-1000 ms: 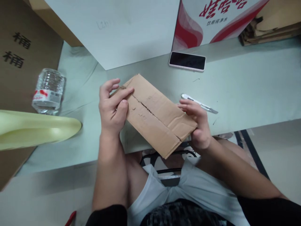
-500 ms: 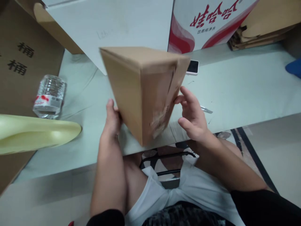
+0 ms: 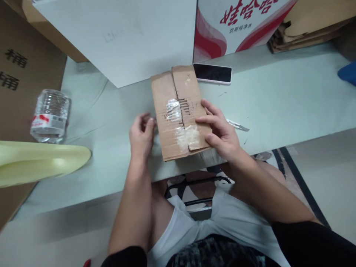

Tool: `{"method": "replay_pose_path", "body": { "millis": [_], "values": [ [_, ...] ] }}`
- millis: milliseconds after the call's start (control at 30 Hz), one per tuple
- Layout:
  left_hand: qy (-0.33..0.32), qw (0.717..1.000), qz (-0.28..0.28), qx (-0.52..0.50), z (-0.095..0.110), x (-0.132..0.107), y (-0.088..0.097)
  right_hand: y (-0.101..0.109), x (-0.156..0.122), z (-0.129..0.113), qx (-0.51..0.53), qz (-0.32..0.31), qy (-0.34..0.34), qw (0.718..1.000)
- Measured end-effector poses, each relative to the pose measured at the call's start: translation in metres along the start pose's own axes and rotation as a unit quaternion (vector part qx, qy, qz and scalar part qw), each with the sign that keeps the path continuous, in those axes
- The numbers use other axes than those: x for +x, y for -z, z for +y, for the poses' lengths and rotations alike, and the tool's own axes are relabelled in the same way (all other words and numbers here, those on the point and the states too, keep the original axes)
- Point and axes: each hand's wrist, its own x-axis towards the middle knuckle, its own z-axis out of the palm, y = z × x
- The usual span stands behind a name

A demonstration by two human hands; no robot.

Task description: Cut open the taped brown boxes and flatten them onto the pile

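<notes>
A brown cardboard box (image 3: 167, 135) lies on the table with its taped, seamed face upward. Clear tape and dark marks run along the seam, and the flap edge nearest me is slightly raised. My right hand (image 3: 222, 131) rests on the box's right side, fingers apart on the cardboard. Beside the left edge, my left hand (image 3: 141, 135) is closed with curled fingers, and I see nothing in it. Its thumb is very close to the box; whether they touch I cannot tell. A slim metal-bladed cutter (image 3: 237, 125) lies just right of my right hand, partly hidden by it.
A phone (image 3: 214, 73) lies behind the box. Behind that stand a large white box (image 3: 133, 40) and a red-and-white carton (image 3: 236, 31). To the left are a clear water bottle (image 3: 50, 116) and a pale yellow curved object (image 3: 44, 159). Folded cardboard (image 3: 311, 40) sits at back right.
The box has turned from standing tilted in my hands to lying with its taped face up. My left hand has come off its side; my right hand now rests on top.
</notes>
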Motion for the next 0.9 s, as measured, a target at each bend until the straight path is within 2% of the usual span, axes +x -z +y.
{"method": "replay_pose_path", "body": {
  "millis": [67, 100, 133, 200, 300, 367, 433, 467, 533, 600, 700, 767, 800, 833, 900],
  "values": [
    [-0.136, 0.99, 0.005, -0.027, 0.006, -0.001, -0.006, -0.002, 0.0, 0.0, -0.004, -0.005, -0.001, 1.0],
    [-0.198, 0.979, -0.018, -0.041, 0.008, -0.002, -0.01, -0.003, 0.0, 0.0, -0.006, -0.006, 0.0, 1.0],
    [-0.247, 0.967, -0.05, -0.045, 0.01, -0.003, -0.013, -0.004, 0.0, 0.0, -0.009, -0.008, 0.002, 1.0],
    [-0.295, 0.95, -0.098, -0.033, 0.01, -0.004, -0.02, -0.004, -0.001, -0.001, -0.022, -0.01, 0.005, 1.0],
    [-0.296, 0.95, -0.097, -0.021, 0.008, -0.006, -0.024, 0.002, -0.001, 0.004, -0.045, 0.006, 0.007, 0.999],
    [-0.288, 0.954, -0.083, -0.024, 0.006, -0.006, -0.024, 0.011, -0.001, 0.011, -0.081, 0.053, -0.014, 0.995],
    [-0.284, 0.956, -0.066, -0.025, 0.005, -0.007, -0.022, 0.024, -0.001, 0.022, -0.175, 0.105, -0.079, 0.976],
    [-0.28, 0.958, -0.06, -0.024, 0.005, -0.008, -0.022, 0.03, 0.0, 0.027, -0.24, 0.114, -0.124, 0.956],
    [-0.278, 0.959, -0.059, -0.021, 0.005, -0.008, -0.022, 0.04, 0.001, 0.037, -0.362, 0.085, -0.203, 0.906],
    [-0.281, 0.957, -0.063, -0.019, 0.005, -0.008, -0.023, 0.045, 0.001, 0.045, -0.435, 0.032, -0.24, 0.868],
    [-0.297, 0.952, -0.073, -0.019, 0.004, -0.008, -0.027, 0.048, 0.003, 0.05, -0.466, 0.004, -0.251, 0.848],
    [-0.31, 0.948, -0.075, -0.02, 0.004, -0.012, -0.032, 0.051, 0.006, 0.047, -0.452, 0.051, -0.241, 0.858],
    [-0.315, 0.946, -0.073, -0.018, 0.004, -0.014, -0.035, 0.053, 0.009, 0.043, -0.432, 0.101, -0.216, 0.87],
    [-0.317, 0.946, -0.068, -0.013, 0.005, -0.017, -0.038, 0.055, 0.011, 0.037, -0.4, 0.165, -0.174, 0.884],
    [-0.319, 0.946, -0.054, 0.003, 0.007, -0.024, -0.045, 0.055, 0.017, 0.019, -0.297, 0.303, -0.04, 0.905]
  ]
}}
